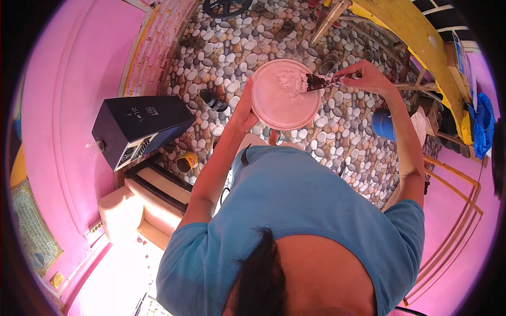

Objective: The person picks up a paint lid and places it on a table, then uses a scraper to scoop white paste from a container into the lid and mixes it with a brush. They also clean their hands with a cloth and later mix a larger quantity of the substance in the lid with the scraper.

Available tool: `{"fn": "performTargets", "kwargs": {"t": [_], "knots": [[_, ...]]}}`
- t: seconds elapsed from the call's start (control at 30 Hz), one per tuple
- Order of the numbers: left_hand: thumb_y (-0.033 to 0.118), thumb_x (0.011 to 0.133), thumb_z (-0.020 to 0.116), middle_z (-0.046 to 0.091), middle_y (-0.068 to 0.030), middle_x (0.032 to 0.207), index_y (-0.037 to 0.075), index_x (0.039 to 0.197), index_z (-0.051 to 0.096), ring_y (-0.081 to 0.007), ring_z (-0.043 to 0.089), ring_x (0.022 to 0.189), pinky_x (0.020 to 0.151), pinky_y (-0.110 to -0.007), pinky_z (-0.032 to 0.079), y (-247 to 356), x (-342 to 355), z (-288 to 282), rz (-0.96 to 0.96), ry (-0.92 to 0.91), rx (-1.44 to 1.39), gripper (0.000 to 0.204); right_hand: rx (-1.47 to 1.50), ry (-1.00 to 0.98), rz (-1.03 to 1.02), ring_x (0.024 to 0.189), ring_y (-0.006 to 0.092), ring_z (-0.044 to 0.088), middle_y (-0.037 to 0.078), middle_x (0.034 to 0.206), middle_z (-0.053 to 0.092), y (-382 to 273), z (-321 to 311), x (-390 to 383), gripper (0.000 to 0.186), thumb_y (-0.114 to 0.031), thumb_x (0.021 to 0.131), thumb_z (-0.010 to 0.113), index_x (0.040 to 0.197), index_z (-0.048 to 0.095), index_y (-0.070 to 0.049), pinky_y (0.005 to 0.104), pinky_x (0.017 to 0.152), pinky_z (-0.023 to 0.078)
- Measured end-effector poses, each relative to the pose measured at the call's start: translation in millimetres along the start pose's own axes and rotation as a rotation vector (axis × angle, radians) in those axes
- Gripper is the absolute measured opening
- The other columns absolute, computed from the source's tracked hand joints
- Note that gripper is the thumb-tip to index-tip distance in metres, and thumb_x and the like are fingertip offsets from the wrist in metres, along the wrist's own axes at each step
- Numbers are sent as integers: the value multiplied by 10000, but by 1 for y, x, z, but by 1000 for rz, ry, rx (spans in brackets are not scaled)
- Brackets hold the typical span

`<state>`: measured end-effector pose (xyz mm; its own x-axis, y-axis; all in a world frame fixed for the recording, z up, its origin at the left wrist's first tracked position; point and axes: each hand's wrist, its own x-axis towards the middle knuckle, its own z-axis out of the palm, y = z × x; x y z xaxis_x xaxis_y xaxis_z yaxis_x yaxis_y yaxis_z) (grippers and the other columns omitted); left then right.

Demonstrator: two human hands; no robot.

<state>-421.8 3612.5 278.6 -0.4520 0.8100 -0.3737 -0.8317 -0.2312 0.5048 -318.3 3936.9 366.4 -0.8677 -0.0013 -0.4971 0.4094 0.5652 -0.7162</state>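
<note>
A round pink lid (275,108) with a raised rim is held up in front of me. My left hand (245,108) grips its left edge, thumb pointing up along the rim. On the lid's upper middle lies a rough heap of pale pink paste (291,83). My right hand (365,78) is closed round the handle of a putty knife (318,82), whose dark blade is smeared with paste. The blade comes in from the right and its tip touches the paste heap.
A black box-shaped case (145,118) stands by the pink wall on the left, near a yellow cup (187,161). A sandal (213,100) lies on the pebble-patterned floor. Rightward are a blue bucket (383,125), a yellow wooden frame (421,45) and a blue bag (483,126).
</note>
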Motion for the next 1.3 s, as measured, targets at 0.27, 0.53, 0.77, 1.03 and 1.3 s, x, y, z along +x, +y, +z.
{"fn": "performTargets", "kwargs": {"t": [0.27,0.53,0.77,1.03,1.3], "knots": [[579,945,309,392,-162,1417,32,1411,320,-273,416,1292,1075,-405,374,-2,2,-11,-61,66,71,718,17,-41,-27,637,38,527,9,729,665,7,4,12,260,-120,808,670,1053,698,-37,222,564,414],[566,950,306,400,-158,1412,35,1411,321,-270,428,1283,1069,-401,384,-7,12,-25,-107,-3,47,703,-2,-80,-151,588,39,502,-8,687,638,6,2,19,265,-124,809,663,1059,697,-42,223,513,386],[555,955,307,407,-146,1409,59,1418,319,-265,429,1283,1063,-400,392,-4,16,-24,-130,-35,57,679,-97,-113,-103,609,89,558,20,719,660,-6,-6,26,270,-215,776,692,998,718,-63,258,566,444],[558,950,324,401,-155,1410,50,1417,311,-268,429,1282,1059,-410,400,-1,21,-26,-156,-40,57,691,-172,-69,-251,631,95,590,50,718,677,-11,-11,34,250,-170,758,690,973,718,-46,265,607,468],[564,947,325,423,-169,1389,26,1402,329,-271,456,1258,1036,-404,425,-8,27,-30,-65,15,52,704,-63,-79,-14,531,66,508,0,649,634,-17,-9,30,253,-173,765,683,991,722,-66,247,497,391]]}}
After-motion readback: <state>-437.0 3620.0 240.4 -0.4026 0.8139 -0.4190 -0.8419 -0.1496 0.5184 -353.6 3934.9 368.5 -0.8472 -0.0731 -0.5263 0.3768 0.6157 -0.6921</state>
